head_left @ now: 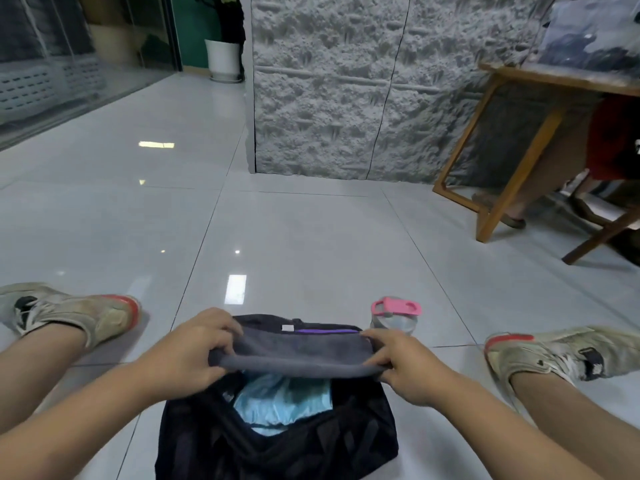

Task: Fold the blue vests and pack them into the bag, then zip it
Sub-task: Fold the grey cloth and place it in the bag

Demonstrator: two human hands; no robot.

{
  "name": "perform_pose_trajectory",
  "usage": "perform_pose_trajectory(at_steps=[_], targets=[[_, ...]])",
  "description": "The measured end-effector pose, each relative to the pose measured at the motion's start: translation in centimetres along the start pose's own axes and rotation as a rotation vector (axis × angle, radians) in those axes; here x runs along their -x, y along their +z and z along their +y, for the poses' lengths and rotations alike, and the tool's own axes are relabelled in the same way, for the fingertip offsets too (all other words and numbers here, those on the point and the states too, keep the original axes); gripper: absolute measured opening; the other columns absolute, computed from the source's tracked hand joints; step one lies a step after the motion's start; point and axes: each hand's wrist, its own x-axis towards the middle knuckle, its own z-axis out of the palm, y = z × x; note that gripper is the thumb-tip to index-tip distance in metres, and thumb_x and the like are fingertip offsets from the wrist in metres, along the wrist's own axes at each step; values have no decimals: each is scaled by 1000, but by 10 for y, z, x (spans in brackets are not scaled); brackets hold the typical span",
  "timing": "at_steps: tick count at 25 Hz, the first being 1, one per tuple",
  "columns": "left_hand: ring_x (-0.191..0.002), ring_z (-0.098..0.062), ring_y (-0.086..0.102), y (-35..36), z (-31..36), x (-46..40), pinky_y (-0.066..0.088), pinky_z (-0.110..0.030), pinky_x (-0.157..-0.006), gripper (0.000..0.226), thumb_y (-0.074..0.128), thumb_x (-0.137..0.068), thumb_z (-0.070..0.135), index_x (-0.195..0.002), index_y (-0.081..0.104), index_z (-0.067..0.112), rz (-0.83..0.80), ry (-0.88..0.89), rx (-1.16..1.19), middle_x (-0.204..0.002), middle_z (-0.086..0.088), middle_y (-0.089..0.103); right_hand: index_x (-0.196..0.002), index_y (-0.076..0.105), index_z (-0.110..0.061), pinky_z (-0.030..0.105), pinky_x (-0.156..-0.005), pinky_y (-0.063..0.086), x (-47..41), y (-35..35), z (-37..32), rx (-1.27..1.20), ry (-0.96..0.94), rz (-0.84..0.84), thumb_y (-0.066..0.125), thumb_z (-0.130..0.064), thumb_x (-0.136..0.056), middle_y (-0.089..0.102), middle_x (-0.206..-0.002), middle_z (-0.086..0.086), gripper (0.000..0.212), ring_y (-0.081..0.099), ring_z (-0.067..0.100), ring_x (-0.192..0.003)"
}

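Observation:
A black bag (277,441) lies on the tiled floor between my legs, its top open. Inside it a light blue vest (282,400) shows, folded. Across the bag's mouth stretches a dark grey folded piece of cloth or flap (298,353), with a purple zip line (327,330) along the far side. My left hand (188,348) grips the left end of this grey edge. My right hand (398,362) pinches the right end. Both hold it just above the opening.
A clear bottle with a pink lid (394,315) stands just behind the bag on the right. My shoes (69,313) (554,351) flank the bag. A wooden table (512,140) with a seated person is at the far right; a textured grey wall is ahead.

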Motion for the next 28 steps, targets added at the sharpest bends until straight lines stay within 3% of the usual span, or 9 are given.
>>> perform_pose_trajectory(at_steps=[3, 6, 9, 12, 14, 18, 21, 25, 28], targets=[[-112, 1, 57, 37, -4, 30, 47, -21, -96, 23, 82, -69, 43, -83, 64, 44, -172, 16, -12, -110, 31, 52, -121, 77, -28, 6, -100, 35, 11, 24, 11, 81, 30, -102, 64, -7, -89, 52, -151, -16, 41, 51, 6, -134], [-104, 4, 55, 45, 6, 29, 43, -17, -94, 43, 64, -72, 84, -85, 66, 43, -165, -207, 26, -109, 23, 50, -94, 80, -29, 11, -90, 44, 10, 21, 7, -219, 204, -41, 80, -31, -83, 62, -131, -13, 11, 60, -1, -113], [-83, -7, 61, 49, 11, 7, 44, -26, -72, 34, 71, -81, 63, -81, 59, 31, 18, -589, 66, -87, 10, 59, -103, 72, -17, 29, -89, 54, -2, 25, -2, -396, 391, 209, 80, -32, -86, 71, -109, -4, 24, 67, 15, -103], [-82, -11, 60, 55, 16, -5, 43, -28, -69, 35, 82, -81, 43, -95, 55, 26, -20, -781, 203, -86, 7, 62, -136, 57, -10, 34, -92, 54, -15, 39, -10, -597, 584, 212, 81, -24, -85, 63, -133, 3, 58, 63, 24, -117], [-82, -13, 59, 57, 16, -9, 41, -30, -66, 43, 88, -76, 32, -98, 53, 24, 11, -851, 352, -89, 4, 61, -118, 68, -4, 41, -88, 61, -22, 43, -7, -725, 668, 230, 82, -15, -83, 74, -119, 8, 40, 72, 26, -103], [-65, -17, 54, 52, 20, -16, 41, -32, -60, 33, 81, -78, 19, -85, 49, 28, 127, -747, 311, -71, 4, 57, -95, 77, -4, 32, -65, 60, -24, 31, -11, -822, 673, 221, 79, -3, -84, 81, -88, 10, 11, 76, 24, -78], [-67, -15, 59, 46, 29, -26, 46, -31, -63, 27, 76, -81, 12, -77, 56, 31, 250, -642, 274, -70, 5, 64, -93, 79, -6, 36, -72, 61, -23, 8, -10, -810, 626, 267, 75, -1, -87, 81, -85, 9, 9, 77, 25, -79], [-96, -7, 66, 62, 48, -35, 45, -19, -78, 20, 72, -90, 5, -86, 78, 24, 266, -746, 812, -96, 9, 74, -94, 79, -8, 30, -62, 57, -23, -23, -4, -759, 644, 236, 70, -2, -90, 81, -84, 9, 12, 76, 26, -78], [-109, -2, 61, 76, 47, -31, 43, -15, -84, 23, 76, -88, 14, -107, 77, 28, 128, -731, 767, -115, 13, 68, -96, 77, -5, 29, -59, 54, -23, -25, -8, -582, 685, 78, 66, -4, -88, 78, -81, 8, 13, 70, 23, -70]])
